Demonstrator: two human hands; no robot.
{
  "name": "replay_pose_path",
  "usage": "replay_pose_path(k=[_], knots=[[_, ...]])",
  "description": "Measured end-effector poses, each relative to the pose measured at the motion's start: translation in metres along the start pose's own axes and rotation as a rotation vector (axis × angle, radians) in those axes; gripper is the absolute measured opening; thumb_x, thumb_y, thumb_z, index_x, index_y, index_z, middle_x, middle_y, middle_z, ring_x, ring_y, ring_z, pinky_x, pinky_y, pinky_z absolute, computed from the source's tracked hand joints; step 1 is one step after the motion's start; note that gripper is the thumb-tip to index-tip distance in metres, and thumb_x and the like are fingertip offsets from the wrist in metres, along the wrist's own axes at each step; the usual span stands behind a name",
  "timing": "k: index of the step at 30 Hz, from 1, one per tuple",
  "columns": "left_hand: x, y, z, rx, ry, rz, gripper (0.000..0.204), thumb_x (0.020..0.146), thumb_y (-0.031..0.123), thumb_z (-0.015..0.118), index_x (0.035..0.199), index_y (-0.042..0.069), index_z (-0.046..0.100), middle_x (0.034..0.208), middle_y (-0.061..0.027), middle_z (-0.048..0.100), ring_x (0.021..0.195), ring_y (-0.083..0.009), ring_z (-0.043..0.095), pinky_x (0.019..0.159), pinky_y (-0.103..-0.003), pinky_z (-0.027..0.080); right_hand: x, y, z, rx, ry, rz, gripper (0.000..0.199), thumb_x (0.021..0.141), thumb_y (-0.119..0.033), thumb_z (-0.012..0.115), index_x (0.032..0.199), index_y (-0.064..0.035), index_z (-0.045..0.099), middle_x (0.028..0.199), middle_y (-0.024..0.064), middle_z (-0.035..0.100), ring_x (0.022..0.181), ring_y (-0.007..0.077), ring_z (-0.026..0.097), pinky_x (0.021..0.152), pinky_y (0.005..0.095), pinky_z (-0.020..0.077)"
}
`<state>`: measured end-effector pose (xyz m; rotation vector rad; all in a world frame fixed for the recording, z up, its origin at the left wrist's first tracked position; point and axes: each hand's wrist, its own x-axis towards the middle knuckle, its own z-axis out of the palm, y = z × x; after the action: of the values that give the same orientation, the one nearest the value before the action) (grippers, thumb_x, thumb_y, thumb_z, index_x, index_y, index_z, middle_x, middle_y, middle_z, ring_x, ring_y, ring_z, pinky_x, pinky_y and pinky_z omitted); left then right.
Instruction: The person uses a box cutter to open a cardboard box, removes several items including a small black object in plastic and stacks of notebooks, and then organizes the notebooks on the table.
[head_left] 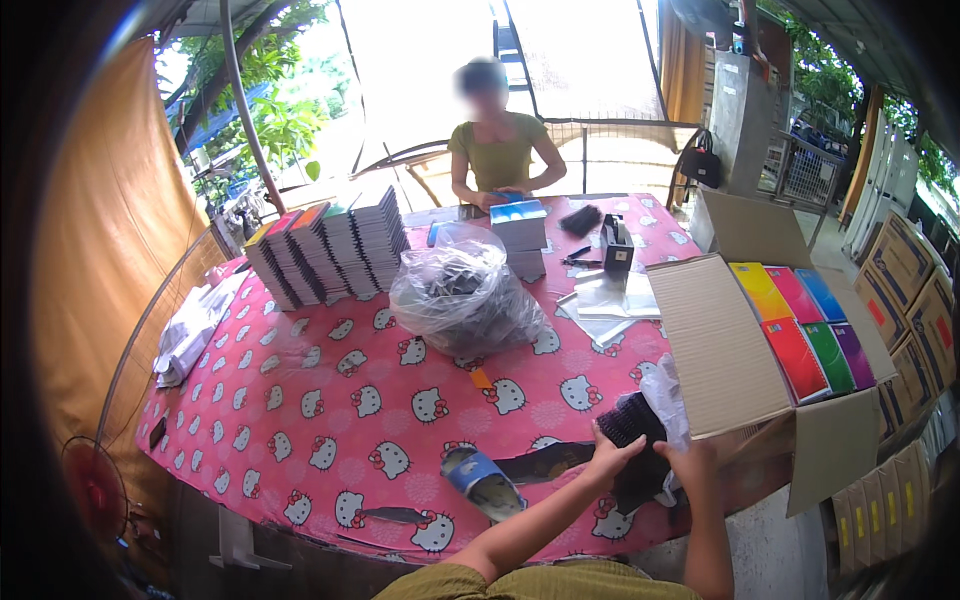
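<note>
Near the table's front right, my left hand (612, 462) is closed around a bundle of black, ridged pieces (626, 418) that look like binding coils. My right hand (690, 462) is beside it, fingers curled at the lower end of a whitish plastic bag (664, 395). Its fingertips are hidden, so what they grip does not show clearly. More black material (636, 480) hangs below and between my hands. To the left of my forearm lie a blue slipper-shaped item (482, 482) and a dark flat strip (545, 462).
A large clear bag of dark pieces (465, 300) sits mid-table, near notebook stacks (330, 245). On the right, an open carton (715, 350) has colourful notebooks (795, 340) on it. Across the table, a person (497, 150) handles something blue behind another stack (518, 235).
</note>
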<state>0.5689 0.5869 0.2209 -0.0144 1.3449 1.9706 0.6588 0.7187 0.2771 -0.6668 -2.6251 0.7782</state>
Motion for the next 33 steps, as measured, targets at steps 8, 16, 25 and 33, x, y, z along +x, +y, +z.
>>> replay_pose_path(k=[8,16,25,33], knots=[[0.035,-0.06,-0.017,0.014,0.127,0.187,0.09,0.084,0.027,0.063,0.141,0.008,-0.004,0.132,-0.0171,0.036,0.118,-0.0247,0.042,0.093,-0.038,0.041,-0.047,0.021,0.012,0.213,0.336,0.098,0.052,0.083,-0.03,0.062,0.118,0.005,0.046,0.114,0.0247,0.053,0.109,0.0361,0.05,0.093,0.0412,0.0372],[-0.006,-0.002,0.004,0.147,0.286,0.108,0.113,0.072,0.048,0.07,0.142,0.007,-0.008,0.147,-0.0209,0.01,0.135,-0.0298,0.017,0.107,-0.037,0.022,-0.034,0.002,-0.007,0.307,0.166,0.144,0.034,0.084,-0.028,0.061,0.088,0.0055,0.059,0.079,0.0204,0.06,0.075,0.0351,0.06,0.065,0.0381,0.0449],[0.02,-0.034,-0.015,0.435,0.282,0.249,0.11,0.07,0.032,0.076,0.141,0.001,-0.003,0.143,-0.0215,0.019,0.131,-0.0273,0.025,0.105,-0.035,0.026,0.018,0.017,-0.01,-0.037,-0.051,0.278,0.047,0.086,-0.04,0.046,0.105,0.0003,0.059,0.101,0.0266,0.059,0.097,0.0425,0.055,0.082,0.0464,0.0435],[0.017,-0.025,0.008,0.116,0.117,0.212,0.109,0.074,0.044,0.069,0.142,0.005,-0.006,0.146,-0.0236,0.005,0.137,-0.032,0.007,0.11,-0.036,0.013,0.054,0.148,0.062,0.041,0.246,-0.081,0.03,0.082,-0.023,0.051,0.098,0.0007,0.059,0.095,0.0222,0.059,0.088,0.0372,0.055,0.081,0.0424,0.0422]])
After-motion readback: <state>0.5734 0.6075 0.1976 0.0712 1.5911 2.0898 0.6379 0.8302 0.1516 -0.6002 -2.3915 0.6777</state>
